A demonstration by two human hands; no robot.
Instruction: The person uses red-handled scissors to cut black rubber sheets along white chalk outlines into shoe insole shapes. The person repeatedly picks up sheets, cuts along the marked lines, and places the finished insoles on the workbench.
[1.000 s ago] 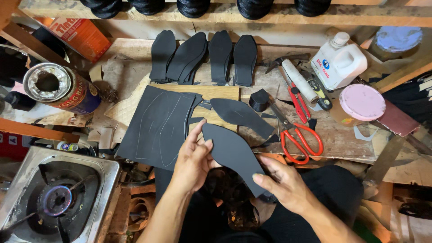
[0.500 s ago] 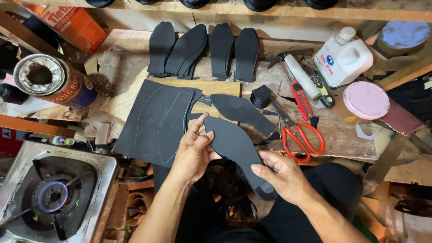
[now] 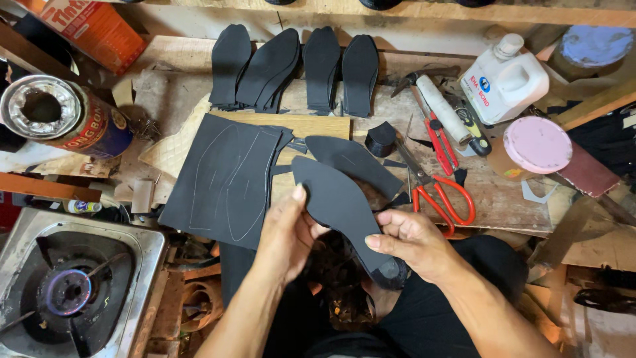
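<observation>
Both my hands hold one dark grey sole-shaped cutout (image 3: 338, 202) over my lap. My left hand (image 3: 285, 232) pinches its left edge near the pointed toe end. My right hand (image 3: 414, 242) grips its lower heel end between thumb and fingers. A second similar cutout (image 3: 354, 162) lies on the wooden workbench (image 3: 503, 199) just behind it. To the left lies a dark rubber sheet (image 3: 222, 179) with chalk outlines drawn on it. Several finished sole cutouts (image 3: 298, 66) stand in a row at the back of the bench.
Red-handled scissors (image 3: 440, 192) and a red-handled tool (image 3: 437, 139) lie right of the soles. A white plastic bottle (image 3: 507, 79), a pink lid (image 3: 536, 144), an open glue tin (image 3: 56, 119) and a gas stove (image 3: 63, 292) at lower left surround the work area.
The view has shifted slightly upward. My hands keep hold of the sole cutout, and my right hand has slid a little along its heel end.
</observation>
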